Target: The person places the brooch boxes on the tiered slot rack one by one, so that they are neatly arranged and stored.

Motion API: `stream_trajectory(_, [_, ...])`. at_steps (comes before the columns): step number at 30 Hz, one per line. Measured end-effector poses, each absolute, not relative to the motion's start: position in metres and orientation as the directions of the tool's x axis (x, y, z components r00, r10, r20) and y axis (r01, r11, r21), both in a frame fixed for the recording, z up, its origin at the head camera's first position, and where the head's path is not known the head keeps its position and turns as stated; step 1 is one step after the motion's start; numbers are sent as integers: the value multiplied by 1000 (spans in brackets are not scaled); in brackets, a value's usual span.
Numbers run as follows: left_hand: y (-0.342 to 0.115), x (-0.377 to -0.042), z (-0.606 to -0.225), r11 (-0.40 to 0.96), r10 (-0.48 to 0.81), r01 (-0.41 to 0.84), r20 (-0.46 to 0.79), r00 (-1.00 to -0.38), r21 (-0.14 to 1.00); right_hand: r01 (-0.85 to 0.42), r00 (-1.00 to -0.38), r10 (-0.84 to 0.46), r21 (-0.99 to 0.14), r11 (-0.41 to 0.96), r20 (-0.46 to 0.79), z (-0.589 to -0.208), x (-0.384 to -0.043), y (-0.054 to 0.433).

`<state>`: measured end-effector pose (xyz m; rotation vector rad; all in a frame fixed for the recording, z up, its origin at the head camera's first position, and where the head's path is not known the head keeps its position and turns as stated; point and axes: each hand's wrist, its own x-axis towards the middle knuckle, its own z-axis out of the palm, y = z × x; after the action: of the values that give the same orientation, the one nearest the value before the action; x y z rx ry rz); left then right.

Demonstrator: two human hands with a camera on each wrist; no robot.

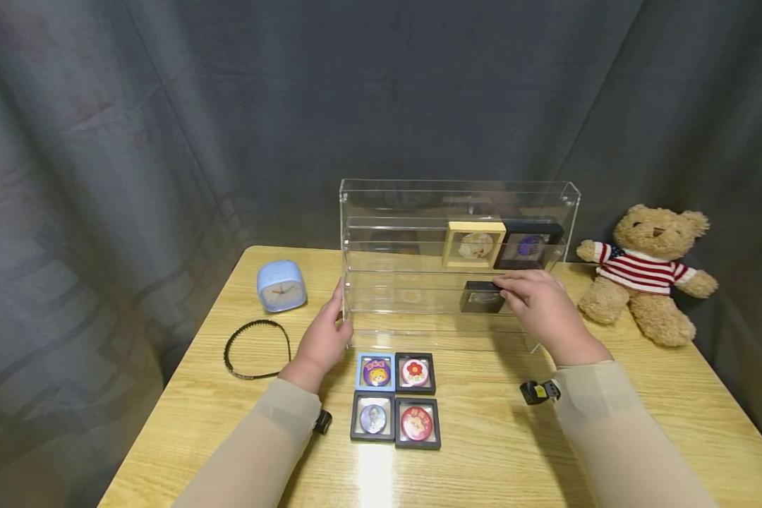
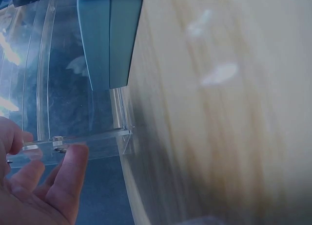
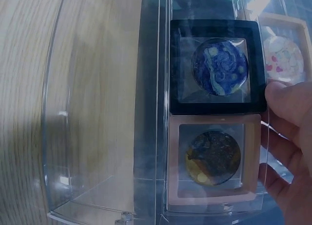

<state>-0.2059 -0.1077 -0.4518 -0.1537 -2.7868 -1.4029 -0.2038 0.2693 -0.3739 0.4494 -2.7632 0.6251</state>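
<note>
Clear plastic at the centre: took the display shelf (image 1: 394, 271) as landmark for everything else. Held its left edge with the left hand (image 1: 325, 335), thumb and fingers around the side. Pinched narrowly with the right hand (image 1: 549, 314) at the top corner of a dark swirl frame (image 3: 219, 66), on the tier just below the shelf's upper one. Saw the thumb at that edge in the right wrist view; could not tell how firmly pinched, nor whether fully seated.

Counted as done: a yellow frame (image 1: 474, 245) and, to its right, a black frame (image 1: 527, 246), standing side by side toward the right end of the shelf's upper tier. Added a pink frame (image 3: 214, 159), apparently on the swirl frame's tier, just beside it and nearer the shelf's right end.

Counted as remaining: on the tabletop (image 1: 482, 451) in front of the shelf, flat and two by two, a bear frame (image 1: 375, 372), flower frame (image 1: 415, 372), pale-badge frame (image 1: 373, 418) and red-badge frame (image 1: 417, 423). Judged progress at around half: three up, one in hand, four down. Noted as uninvolved: alarm clock (image 1: 282, 286) and headband (image 1: 260, 322) left of the shelf, teddy bear (image 1: 649, 279) right of it.
</note>
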Motion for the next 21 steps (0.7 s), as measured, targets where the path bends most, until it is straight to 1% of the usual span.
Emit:
stream_trajectory(8, [-109, -206, -452, 594, 81, 92, 54, -995, 799, -372, -908, -251, -373, 850, 334, -373, -199, 267])
stream_trajectory(11, [-110, -206, -452, 594, 81, 94, 57, -995, 799, -400, -890, -261, -367, 840, 373, -372, -193, 262])
stream_trajectory(16, [-109, -207, -453, 590, 79, 85, 47, -996, 803, -472, -842, -293, -358, 805, 453, -377, -178, 247])
stream_trajectory(21, [-108, -208, -453, 593, 78, 81, 43, -996, 801, -524, -824, -344, -377, 764, 450, -394, -166, 235])
